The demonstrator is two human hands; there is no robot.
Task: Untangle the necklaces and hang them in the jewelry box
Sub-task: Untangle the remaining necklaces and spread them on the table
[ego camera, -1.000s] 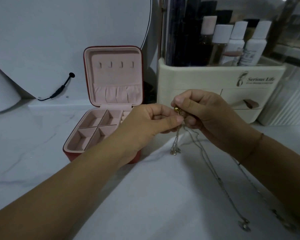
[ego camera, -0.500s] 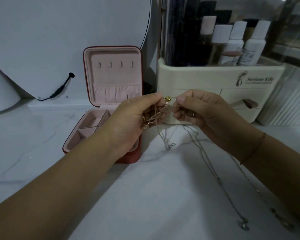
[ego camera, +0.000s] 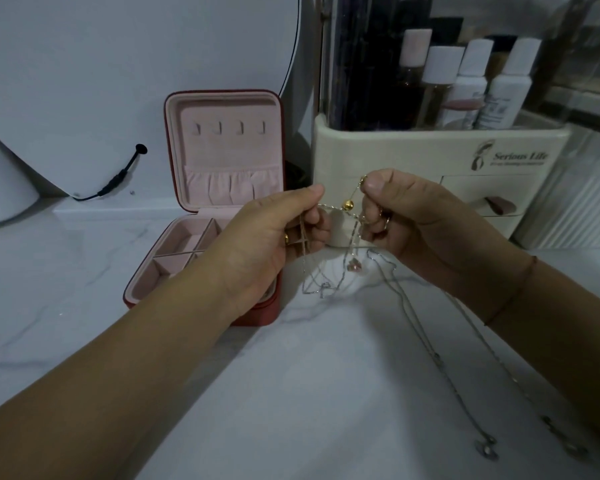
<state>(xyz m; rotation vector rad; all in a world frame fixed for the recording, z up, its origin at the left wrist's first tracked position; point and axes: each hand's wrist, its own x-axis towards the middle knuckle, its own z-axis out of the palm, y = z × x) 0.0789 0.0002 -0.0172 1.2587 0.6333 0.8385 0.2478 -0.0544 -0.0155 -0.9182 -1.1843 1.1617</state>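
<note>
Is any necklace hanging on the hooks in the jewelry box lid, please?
No, the four hooks are bare; the left hand and right hand hold the necklaces.

Back left, a big round white disc [ego camera: 118,64] with a dark rim leans upright, and a black cable [ego camera: 118,178] plugs into its lower face and trails down to the pale marble counter [ego camera: 66,306]. Far left, a rounded white object [ego camera: 0,181] with a touch of pink pokes into view. Over on the right stands a cream organizer [ego camera: 395,150], "Serious Life" logo [ego camera: 513,157] on its front, with a brownish drawer handle [ego camera: 499,206] just below. Up top, white-capped bottles [ego camera: 475,74] stand in a row beside a pink-capped bottle [ego camera: 414,46]. At the right edge, a ribbed white panel [ego camera: 575,209].
</note>
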